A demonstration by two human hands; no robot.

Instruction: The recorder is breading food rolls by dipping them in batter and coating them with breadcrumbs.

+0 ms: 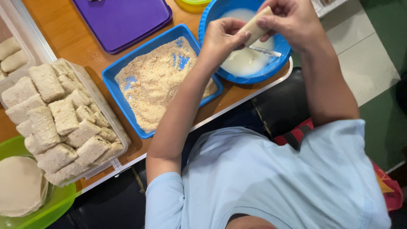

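Fingers [237,39] of both hands pinch a pale rolled wrap [255,26] above the round blue bowl [284,44] of white batter. From left: a green bowl [59,203] of flat wrappers, a clear tub [123,135] of breaded pieces, a blue tray [111,80] of crumbs on the worktop [68,34]. Left hand [220,40] clamps the lower end, right hand [292,19] the upper. It looks soft and light (likely slippery once wet), best held by its ends.
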